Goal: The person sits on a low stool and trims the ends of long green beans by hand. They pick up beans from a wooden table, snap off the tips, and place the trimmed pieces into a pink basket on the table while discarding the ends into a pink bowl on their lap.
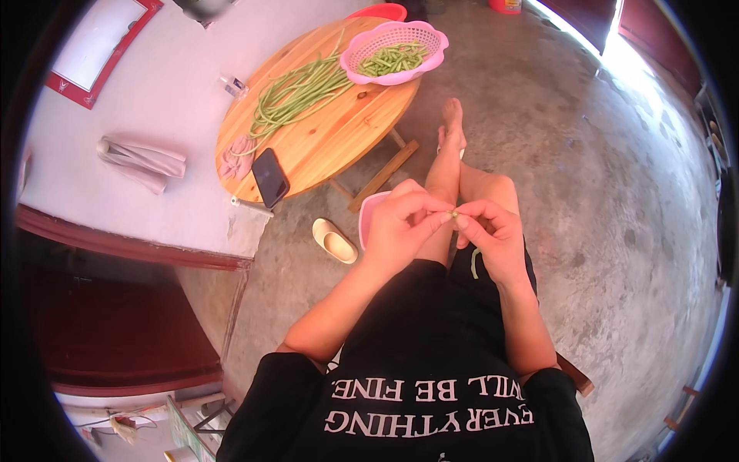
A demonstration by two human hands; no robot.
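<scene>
Over my lap, my left hand (401, 225) and my right hand (491, 234) meet at the fingertips. Both pinch the end of a green long bean (474, 264), whose lower part hangs below my right palm, over the black shorts. On the round wooden table (346, 144) ahead lies a bundle of long green beans (303, 92). Beside it a pink colander (436, 63) holds short cut bean pieces (392, 59). Part of a pink basin (369, 216) shows on the floor behind my left hand.
A black phone (270, 177) lies at the near table edge, next to a crumpled pink cloth (236, 159). A yellowish slipper (335, 241) is on the concrete floor left of the basin. A red basin (381, 11) is behind the colander. A small bottle (233, 86) stands by the wall.
</scene>
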